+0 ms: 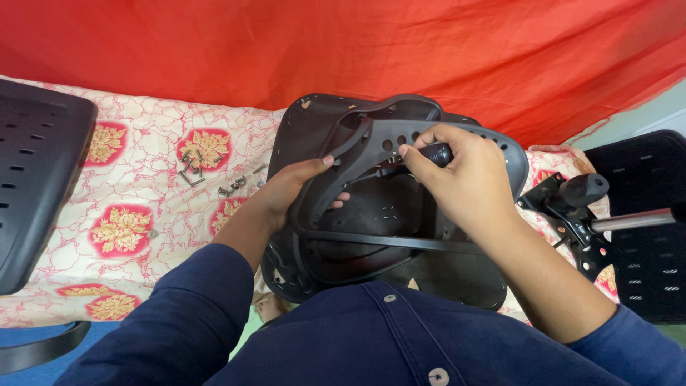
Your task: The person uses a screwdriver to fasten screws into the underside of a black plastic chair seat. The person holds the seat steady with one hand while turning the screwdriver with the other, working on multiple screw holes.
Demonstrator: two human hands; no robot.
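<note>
Gripping a black screwdriver handle [436, 153], the right hand [464, 179] presses it into the curved black chair frame [400, 136], which the left hand [289, 187] clasps at its edge over the upturned seat shell [457, 275]. Loose screws [214, 177] lie nearby on the patterned bed sheet [143, 186].

black chair part [400, 236], red drape [343, 50]

The person wears a dark navy button-front shirt [400, 336] with pale round buttons and sleeves pushed up the forearms.
</note>
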